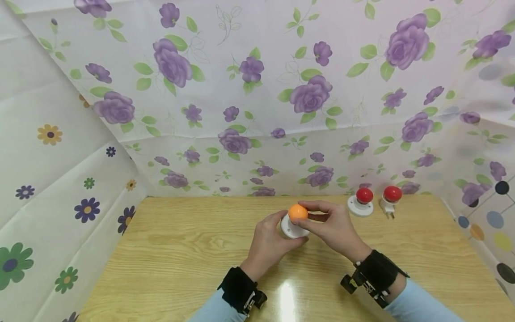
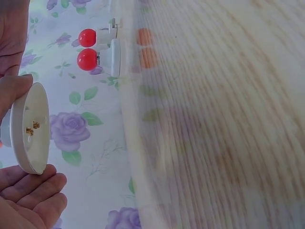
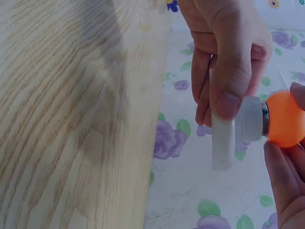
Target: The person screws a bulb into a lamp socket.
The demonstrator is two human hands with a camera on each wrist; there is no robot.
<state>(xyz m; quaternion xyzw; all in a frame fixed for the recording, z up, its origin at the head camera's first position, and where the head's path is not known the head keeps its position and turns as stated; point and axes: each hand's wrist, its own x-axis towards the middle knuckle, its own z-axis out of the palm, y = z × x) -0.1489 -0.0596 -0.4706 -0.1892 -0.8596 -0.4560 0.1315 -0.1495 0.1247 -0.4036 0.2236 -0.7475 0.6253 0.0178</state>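
Note:
My left hand [image 1: 266, 239] grips a white round-based lamp holder [image 1: 290, 230] by its rim, lifted off the table. In the left wrist view the base's hollow underside [image 2: 40, 107] shows brass terminals. An orange light bulb [image 1: 298, 213] sits at the mouth of the lamp holder. My right hand [image 1: 335, 227] pinches the bulb between thumb and fingers. A strip of the bulb's metal collar [image 3: 265, 118] shows between the orange glass and the white socket [image 3: 249, 119]. How deep the bulb's thread sits inside is hidden.
At the back right of the wooden table [image 1: 181, 255] stands a red bulb [image 1: 364, 195] in a round white holder [image 1: 360, 209]. Beside it, another red bulb [image 1: 392, 194] sits in a white plug-in holder [image 1: 388, 206] with two prongs. Flowered cloth [image 1: 249, 107] hangs behind the table.

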